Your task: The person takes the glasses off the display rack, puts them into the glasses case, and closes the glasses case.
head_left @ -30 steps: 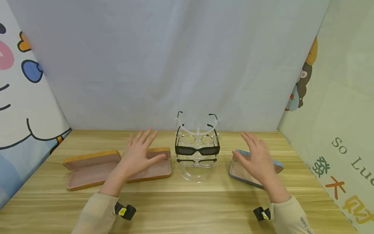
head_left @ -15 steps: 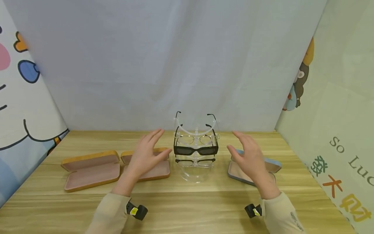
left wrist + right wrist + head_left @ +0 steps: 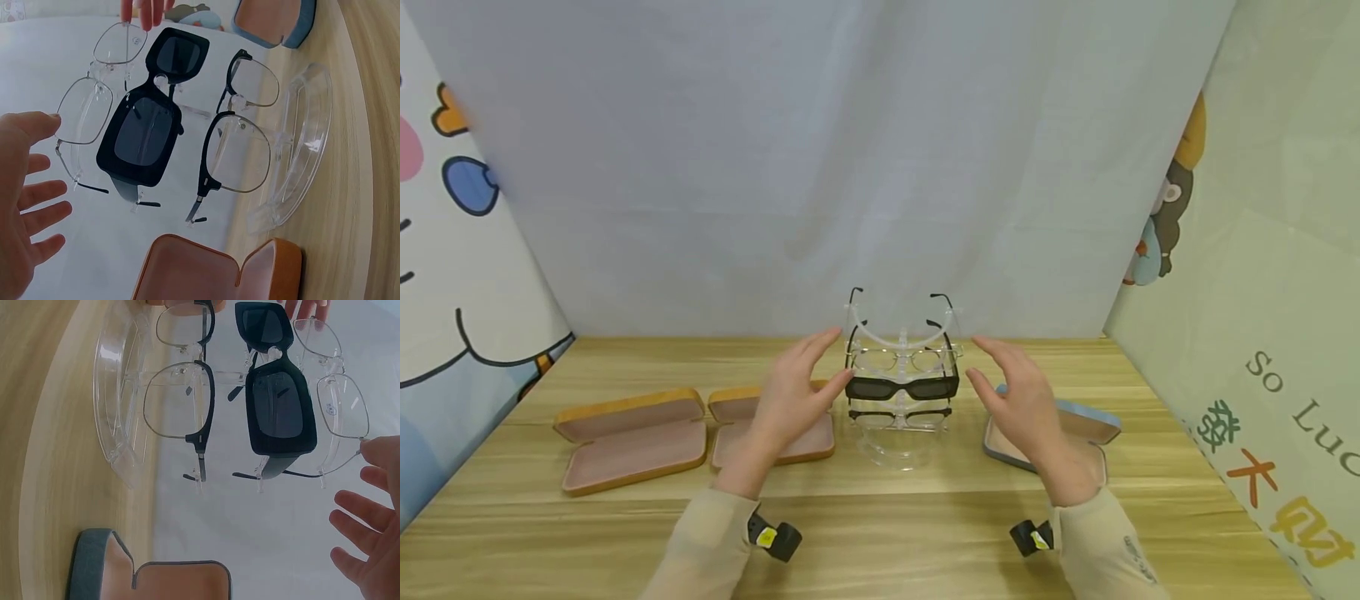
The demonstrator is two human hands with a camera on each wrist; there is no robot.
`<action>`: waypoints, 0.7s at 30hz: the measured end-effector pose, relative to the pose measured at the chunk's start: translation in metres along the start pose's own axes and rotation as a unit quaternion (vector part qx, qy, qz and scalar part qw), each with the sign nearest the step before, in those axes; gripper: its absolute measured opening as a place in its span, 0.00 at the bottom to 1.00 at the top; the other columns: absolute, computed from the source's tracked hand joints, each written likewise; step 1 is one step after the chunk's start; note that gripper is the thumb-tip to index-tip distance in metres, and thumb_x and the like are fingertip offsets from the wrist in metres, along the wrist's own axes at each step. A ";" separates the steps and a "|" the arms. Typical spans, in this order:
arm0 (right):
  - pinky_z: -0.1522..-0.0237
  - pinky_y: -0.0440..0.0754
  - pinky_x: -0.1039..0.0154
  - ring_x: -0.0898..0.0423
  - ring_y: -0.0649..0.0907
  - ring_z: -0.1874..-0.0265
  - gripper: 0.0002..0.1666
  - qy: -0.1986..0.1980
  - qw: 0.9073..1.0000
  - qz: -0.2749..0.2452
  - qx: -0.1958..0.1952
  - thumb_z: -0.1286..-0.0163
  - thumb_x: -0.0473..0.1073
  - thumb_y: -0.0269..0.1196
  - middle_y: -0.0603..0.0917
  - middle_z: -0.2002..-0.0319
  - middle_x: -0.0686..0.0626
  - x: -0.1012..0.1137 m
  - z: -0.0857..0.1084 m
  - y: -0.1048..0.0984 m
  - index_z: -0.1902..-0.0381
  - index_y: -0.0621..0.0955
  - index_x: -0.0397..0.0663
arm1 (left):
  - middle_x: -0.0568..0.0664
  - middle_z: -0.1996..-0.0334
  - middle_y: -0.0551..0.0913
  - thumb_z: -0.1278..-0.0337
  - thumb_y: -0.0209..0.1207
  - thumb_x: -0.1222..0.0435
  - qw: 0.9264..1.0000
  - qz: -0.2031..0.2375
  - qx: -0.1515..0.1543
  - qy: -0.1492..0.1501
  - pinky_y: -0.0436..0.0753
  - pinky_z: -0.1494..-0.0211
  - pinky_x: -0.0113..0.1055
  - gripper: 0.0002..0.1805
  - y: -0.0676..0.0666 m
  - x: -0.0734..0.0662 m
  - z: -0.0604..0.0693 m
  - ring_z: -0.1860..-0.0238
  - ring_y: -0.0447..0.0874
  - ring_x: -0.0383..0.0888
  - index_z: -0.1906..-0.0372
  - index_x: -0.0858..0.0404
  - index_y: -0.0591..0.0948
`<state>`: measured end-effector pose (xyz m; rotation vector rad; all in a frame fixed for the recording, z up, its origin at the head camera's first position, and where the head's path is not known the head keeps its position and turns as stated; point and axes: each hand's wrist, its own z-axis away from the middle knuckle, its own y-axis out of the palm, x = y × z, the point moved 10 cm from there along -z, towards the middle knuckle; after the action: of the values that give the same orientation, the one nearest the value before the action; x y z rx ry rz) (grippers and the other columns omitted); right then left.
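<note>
Head view, two bare hands at a display stand, as I read it from my remote post.

Left hand point(image 3: 793, 392): fingers spread, thumb held apart. Its thumb tip lies at the outer rim of the wire glasses point(image 3: 880, 360); contact I cannot tell.

Right hand point(image 3: 1022, 396): likewise spread, thumb apart, at the opposite side of the same pair. Its thumb tip lies by the hinge; again I cannot tell touching from just beside.

Clear stand point(image 3: 312, 137): upright on the wooden table point(image 3: 880, 542), between the hands. It bears three pairs, one above another: wire glasses on top, black sunglasses point(image 3: 925, 388) in the middle, half-black glasses point(image 3: 927, 419) lowest. All face me, arms unfolded toward the pale cloth point(image 3: 737, 167).

Outer orange case point(image 3: 636, 454): farthest left, lid up, pink lining showing.

Inner orange case point(image 3: 808, 437): lid up, pink-lined, partly hidden behind the left hand and forearm.

Blue case point(image 3: 1086, 425): right of the stand, lid up, pale pinkish lining, partly covered by the right hand.
</note>
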<state>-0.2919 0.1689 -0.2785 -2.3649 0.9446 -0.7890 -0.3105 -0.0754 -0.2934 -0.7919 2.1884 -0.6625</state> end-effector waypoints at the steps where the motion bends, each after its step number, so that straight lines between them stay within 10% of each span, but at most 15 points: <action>1: 0.49 0.75 0.50 0.47 0.77 0.50 0.25 0.000 1.000 -0.003 0.000 0.40 0.40 0.63 0.79 0.49 0.44 0.001 0.000 0.001 0.44 0.75 0.45 | 0.53 0.43 0.74 0.45 0.58 0.54 1.000 0.003 -0.001 -0.003 0.69 0.40 0.48 0.30 0.001 0.000 -0.001 0.43 0.72 0.52 0.38 0.58 0.69; 21: 0.55 0.79 0.54 0.50 0.81 0.58 0.17 0.020 0.998 -0.052 -0.014 0.38 0.36 0.61 0.82 0.59 0.47 0.005 -0.007 0.010 0.50 0.80 0.47 | 0.49 0.59 0.81 0.44 0.59 0.63 0.999 0.022 -0.032 -0.006 0.79 0.53 0.40 0.11 0.003 -0.007 -0.009 0.56 0.79 0.45 0.57 0.59 0.82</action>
<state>-0.2984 0.1575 -0.2780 -2.4480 0.8597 -0.8722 -0.3142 -0.0661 -0.2866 -0.7759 2.2202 -0.5661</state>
